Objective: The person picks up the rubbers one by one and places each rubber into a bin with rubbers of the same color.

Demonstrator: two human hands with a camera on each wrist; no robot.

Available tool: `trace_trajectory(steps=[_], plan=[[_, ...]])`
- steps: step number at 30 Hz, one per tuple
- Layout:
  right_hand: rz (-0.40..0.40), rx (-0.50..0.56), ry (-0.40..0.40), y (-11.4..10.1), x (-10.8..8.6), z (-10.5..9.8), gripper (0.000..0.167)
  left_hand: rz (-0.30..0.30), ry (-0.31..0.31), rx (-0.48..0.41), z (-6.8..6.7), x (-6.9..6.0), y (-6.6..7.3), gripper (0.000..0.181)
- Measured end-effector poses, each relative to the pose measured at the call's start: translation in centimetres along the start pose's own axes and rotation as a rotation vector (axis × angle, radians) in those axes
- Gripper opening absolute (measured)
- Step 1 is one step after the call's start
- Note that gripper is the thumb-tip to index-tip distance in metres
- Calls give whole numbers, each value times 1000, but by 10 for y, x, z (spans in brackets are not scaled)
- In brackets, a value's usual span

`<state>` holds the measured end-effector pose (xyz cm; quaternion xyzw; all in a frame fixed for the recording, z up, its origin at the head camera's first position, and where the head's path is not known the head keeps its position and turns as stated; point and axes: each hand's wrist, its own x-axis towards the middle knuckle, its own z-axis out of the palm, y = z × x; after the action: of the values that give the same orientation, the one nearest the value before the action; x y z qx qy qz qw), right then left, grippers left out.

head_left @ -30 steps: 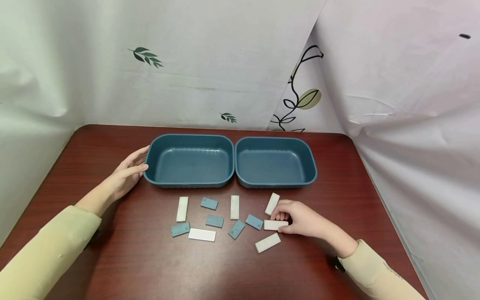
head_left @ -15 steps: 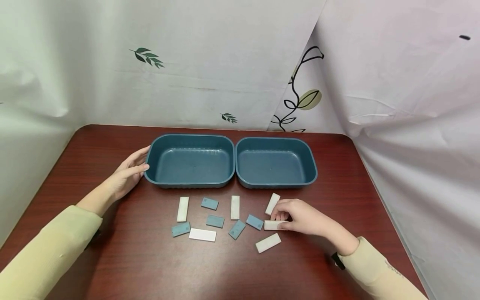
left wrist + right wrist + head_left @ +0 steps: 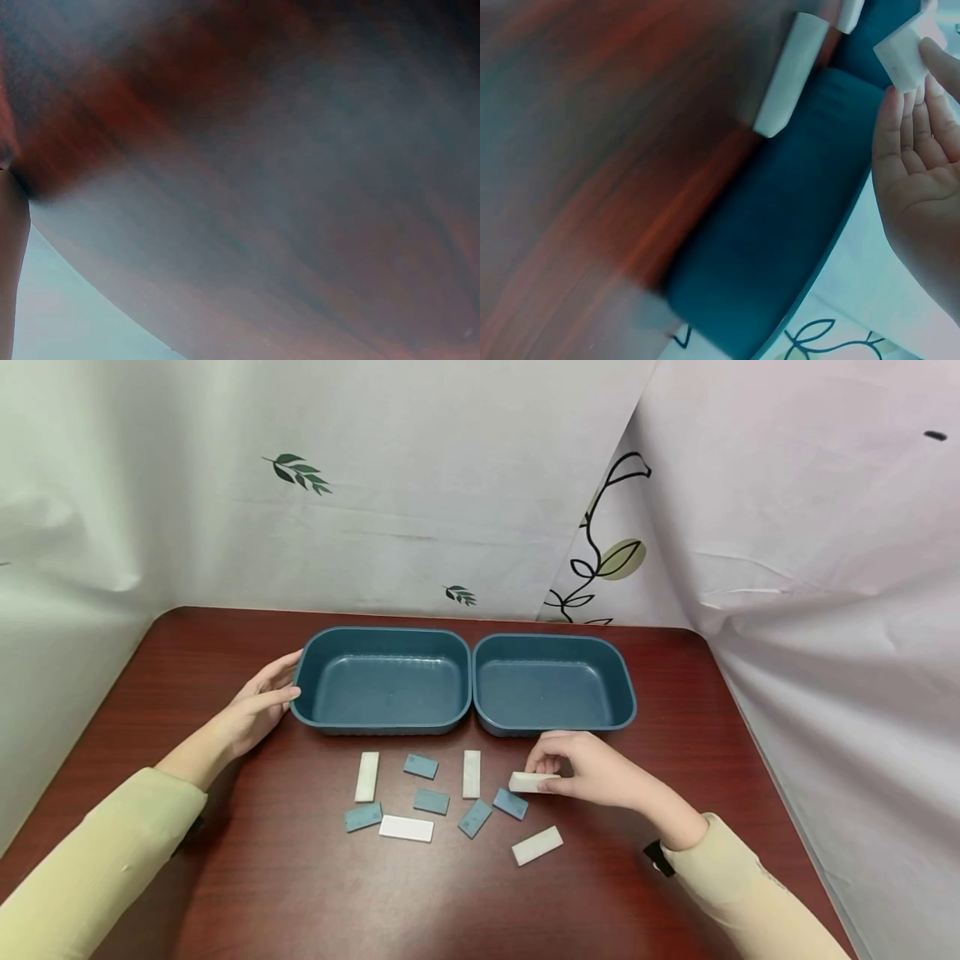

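Observation:
My right hand point(image 3: 592, 768) pinches a white rectangular block point(image 3: 531, 782) between thumb and fingers, off the table, in front of the right blue bin point(image 3: 555, 729). In the right wrist view the held block point(image 3: 904, 56) tilts at the fingertips, and another white block point(image 3: 791, 75) lies beside the bin; in the head view my hand covers it. My left hand point(image 3: 258, 706) touches the left end of the left blue bin point(image 3: 382, 727), thumb at the rim and fingers along the outer wall. No bin contents show.
On the dark red table point(image 3: 337, 893) lie more white blocks point(image 3: 537, 846) and several smaller blue-grey tiles point(image 3: 431, 802), scattered in front of the bins. Both bins stand side by side, nearly touching. A white patterned curtain point(image 3: 375, 527) hangs behind the table.
My right hand has lifted the white block from the table and moved it slightly away from me and to the left. The left hand has stayed at its bin.

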<state>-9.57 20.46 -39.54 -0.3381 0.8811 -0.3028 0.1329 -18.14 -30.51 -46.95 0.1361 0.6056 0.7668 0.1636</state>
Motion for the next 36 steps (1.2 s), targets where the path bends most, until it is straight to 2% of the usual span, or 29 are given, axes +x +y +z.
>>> trace_trajectory(steps=[8, 15, 27, 36], plan=[[-24, 67, 47, -13, 27, 6, 18, 3, 6, 5, 1, 0, 2, 58], [-70, 71, 38, -26, 56, 13, 15, -10, 10, 4, 3, 1, 3, 57], [-117, 171, 23, -43, 107, 18, 15, -21, 24, 2, 4, -1, 3, 57], [-106, 226, 38, -52, 142, 20, 18, -16, 23, 0, 3, -1, 2, 57]])
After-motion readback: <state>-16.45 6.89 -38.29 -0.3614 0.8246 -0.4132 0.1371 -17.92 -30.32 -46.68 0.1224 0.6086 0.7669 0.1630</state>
